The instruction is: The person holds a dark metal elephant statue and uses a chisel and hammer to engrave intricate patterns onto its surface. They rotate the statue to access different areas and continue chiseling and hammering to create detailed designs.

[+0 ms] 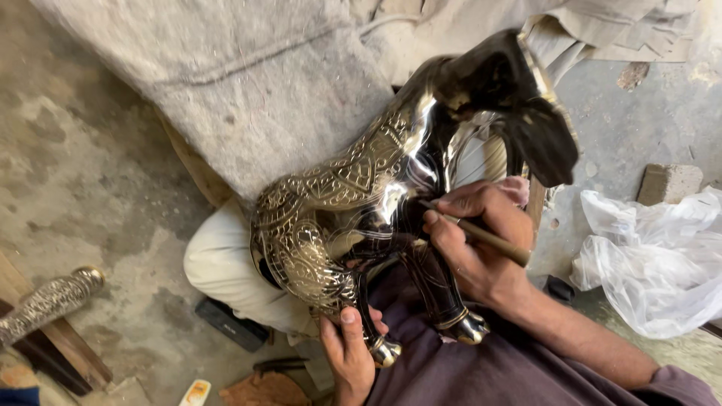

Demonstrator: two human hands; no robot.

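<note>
A black metal horse figurine (pixel 391 188) with engraved brass-coloured patterning lies across the person's lap at frame centre, head toward 1 o'clock, hindquarters toward 8 o'clock, legs toward 5 o'clock. Its polished surface reflects light along the flank; floral and line engraving covers the rump and back.

The right hand (pixel 474 240) sits at 3 o'clock of the figurine's belly. Its fingers are closed around a thin engraving tool (pixel 481 234), tip set against the black body behind the front legs; the handle end projects toward 4 o'clock.

The left hand (pixel 347 347) is at 6 o'clock of the figurine. Its fingers and thumb are clamped on a rear leg just above the brass-coloured hoof (pixel 385 352). A second hoof (pixel 470 329) rests on the dark purple garment (pixel 451 368) over the lap.

At 8 o'clock of the figurine, a knee in light trousers (pixel 222 263) shows. At 11 o'clock, a grey felt-like cloth (pixel 241 83) covers a raised surface.

The floor (pixel 83 173) is bare, stained concrete. On it at 9 o'clock lies an engraved metal cylinder with a brass knob (pixel 49 301), resting on wooden strips. At 7 o'clock lies a small dark block (pixel 229 325). At 3 o'clock lies a crumpled clear plastic bag (pixel 654 263), with a stone block (pixel 668 182) just beyond it.
</note>
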